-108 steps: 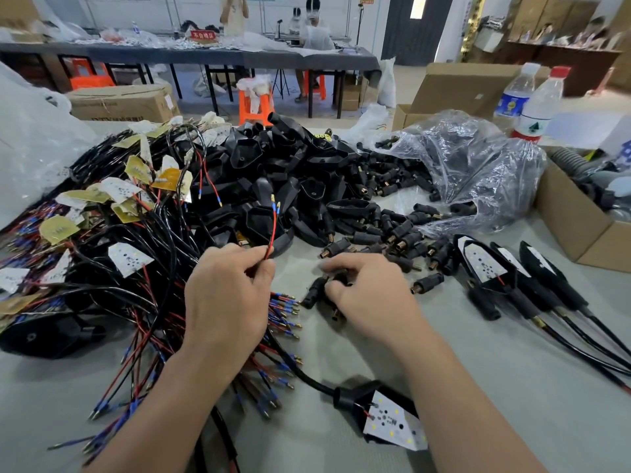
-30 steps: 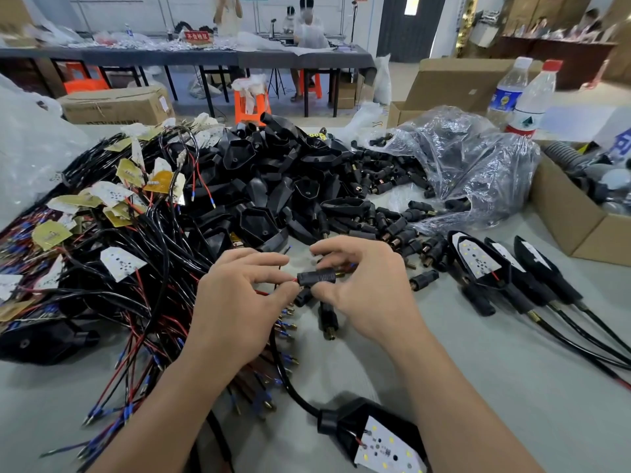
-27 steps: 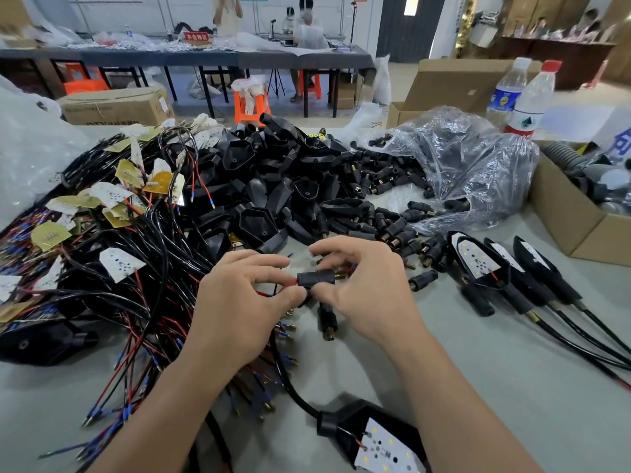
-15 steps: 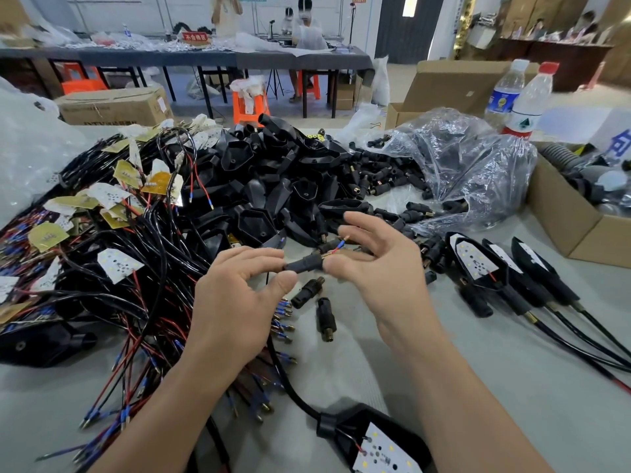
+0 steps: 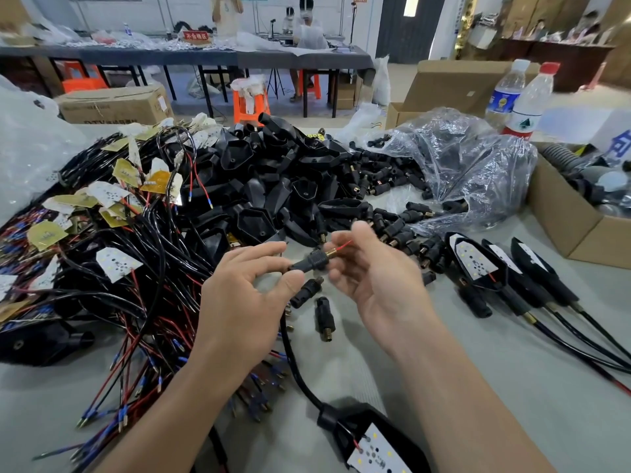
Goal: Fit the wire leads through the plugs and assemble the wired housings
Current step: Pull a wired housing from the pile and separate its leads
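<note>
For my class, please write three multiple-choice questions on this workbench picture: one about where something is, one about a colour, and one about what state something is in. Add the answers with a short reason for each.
1. Where do the two water bottles stand?
A. At the far right, behind the clear plastic bag
B. On the near left corner of the table
C. On the floor under the far tables

2. What colour is the wire sticking out of the brass end of the held plug?
A. Blue
B. Red
C. Yellow

3. What is the left hand doing?
A. Lying flat on the table
B. Gripping the plug between thumb and fingers
C. Lifting a bottle

Answers:
1. A, because both bottles rise behind the bag at the far right.
2. B, because a thin red lead shows past the brass tip.
3. B, because the thumb and fingers curl round the black plug.
</note>
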Motion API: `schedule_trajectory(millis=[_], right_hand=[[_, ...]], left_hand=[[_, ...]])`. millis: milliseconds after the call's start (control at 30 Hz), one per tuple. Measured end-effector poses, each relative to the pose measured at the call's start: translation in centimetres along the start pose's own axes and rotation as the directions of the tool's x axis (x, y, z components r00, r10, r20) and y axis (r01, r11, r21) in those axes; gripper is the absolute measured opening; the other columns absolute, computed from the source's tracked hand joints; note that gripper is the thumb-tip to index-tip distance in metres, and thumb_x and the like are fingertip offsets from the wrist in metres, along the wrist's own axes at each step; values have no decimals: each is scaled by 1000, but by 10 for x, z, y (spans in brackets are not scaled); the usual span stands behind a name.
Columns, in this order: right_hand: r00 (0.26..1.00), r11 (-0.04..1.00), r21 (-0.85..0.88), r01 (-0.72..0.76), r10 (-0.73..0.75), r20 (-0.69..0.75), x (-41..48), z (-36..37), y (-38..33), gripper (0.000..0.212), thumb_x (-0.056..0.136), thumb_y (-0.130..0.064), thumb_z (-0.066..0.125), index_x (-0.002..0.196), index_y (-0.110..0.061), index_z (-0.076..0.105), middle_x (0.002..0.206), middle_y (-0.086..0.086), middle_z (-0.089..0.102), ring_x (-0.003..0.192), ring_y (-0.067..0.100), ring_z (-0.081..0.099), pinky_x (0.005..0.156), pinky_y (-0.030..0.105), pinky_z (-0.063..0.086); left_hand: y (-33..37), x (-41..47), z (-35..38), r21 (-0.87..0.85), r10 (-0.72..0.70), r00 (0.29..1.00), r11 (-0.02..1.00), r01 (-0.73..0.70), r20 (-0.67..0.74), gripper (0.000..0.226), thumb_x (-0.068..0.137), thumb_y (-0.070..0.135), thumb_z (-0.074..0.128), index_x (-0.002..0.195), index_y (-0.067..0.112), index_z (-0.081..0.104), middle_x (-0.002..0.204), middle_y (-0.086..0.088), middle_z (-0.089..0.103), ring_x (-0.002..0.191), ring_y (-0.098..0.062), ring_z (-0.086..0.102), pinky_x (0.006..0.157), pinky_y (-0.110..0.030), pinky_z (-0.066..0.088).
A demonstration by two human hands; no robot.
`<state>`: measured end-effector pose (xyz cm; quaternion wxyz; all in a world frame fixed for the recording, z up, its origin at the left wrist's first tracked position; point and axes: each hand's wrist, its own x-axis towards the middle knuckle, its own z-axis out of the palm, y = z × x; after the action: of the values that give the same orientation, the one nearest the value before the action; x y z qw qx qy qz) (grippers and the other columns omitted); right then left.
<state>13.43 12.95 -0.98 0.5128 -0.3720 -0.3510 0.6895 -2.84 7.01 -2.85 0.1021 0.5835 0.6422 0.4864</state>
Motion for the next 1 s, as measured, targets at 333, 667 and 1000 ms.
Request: schedule_trajectory(millis=[333, 667, 1000], right_hand=[[985, 993, -115, 15, 5, 171, -2, 6, 6, 31, 108, -13, 45, 96, -3, 71, 79, 11, 72, 56, 17, 61, 52, 23, 52], [938, 891, -441, 107, 56, 342, -5, 1, 7, 26, 104, -7, 52, 95, 5, 73, 82, 18, 70, 60, 20, 61, 54, 22, 52], [999, 993, -112, 28, -32, -34, 3, 1, 8, 30, 107, -9, 47, 92, 0, 70, 76, 16, 74, 55, 18, 64, 52, 23, 55]], left_hand=[[-3, -3, 1, -82, -85, 996, 993, 87, 25, 47, 78, 67, 66, 119, 45, 72, 103, 30, 72, 99, 11, 65, 83, -10, 46], [-10, 9, -3, -431, -241, 962, 860, 272, 127, 30, 89, 6, 75, 105, 31, 79, 85, 0, 80, 81, -11, 76, 85, -31, 57], [-7, 6, -6, -205, -199, 980, 960, 192, -15, 18, 80, 32, 79, 83, 50, 79, 73, 14, 75, 68, -12, 70, 60, -19, 54]])
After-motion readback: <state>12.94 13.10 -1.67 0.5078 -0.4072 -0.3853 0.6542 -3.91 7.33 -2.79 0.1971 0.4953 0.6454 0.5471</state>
